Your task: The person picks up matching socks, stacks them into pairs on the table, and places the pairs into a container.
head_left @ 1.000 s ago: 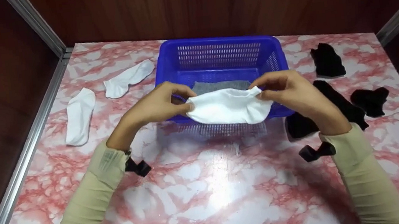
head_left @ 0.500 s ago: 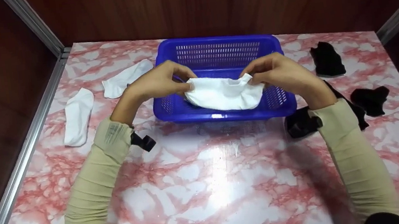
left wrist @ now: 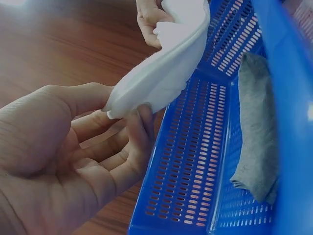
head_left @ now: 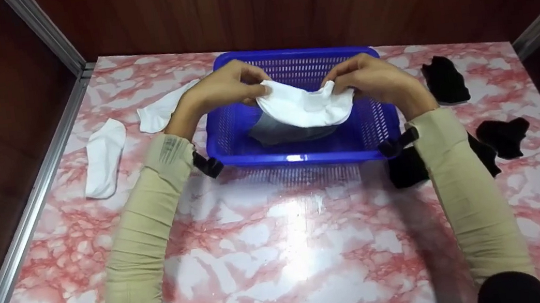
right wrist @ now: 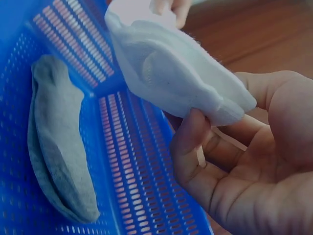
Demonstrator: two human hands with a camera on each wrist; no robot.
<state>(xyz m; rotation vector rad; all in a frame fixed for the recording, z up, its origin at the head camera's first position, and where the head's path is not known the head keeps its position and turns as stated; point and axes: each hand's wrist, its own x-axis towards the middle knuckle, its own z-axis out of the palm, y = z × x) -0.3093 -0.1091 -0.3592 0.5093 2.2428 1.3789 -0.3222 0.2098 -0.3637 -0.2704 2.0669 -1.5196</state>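
Note:
Between both hands a white sock [head_left: 308,104] is stretched sideways above the blue plastic basket [head_left: 297,158]. My left hand [head_left: 230,86] pinches one end of it between thumb and fingers. The other end is pinched by my right hand [head_left: 370,78]. Underneath, a grey sock [head_left: 288,131] lies on the basket floor, partly covered by the white sock in the head view. In the left wrist view this grey sock [left wrist: 257,127] lies whole along the basket, apart from the white one. The right wrist view shows the white sock [right wrist: 166,68] sagging between the two hands.
Two more white socks, one upright [head_left: 105,157] and one slanted [head_left: 160,111], lie left of the basket on the red-and-white marbled table [head_left: 273,255]. Several black socks [head_left: 503,136] lie to the right. A dark wood panel [head_left: 282,4] stands behind the basket.
Both hands have moved away from me with the white sock, from the basket's near rim to over its inside. The grey sock has come into view below it.

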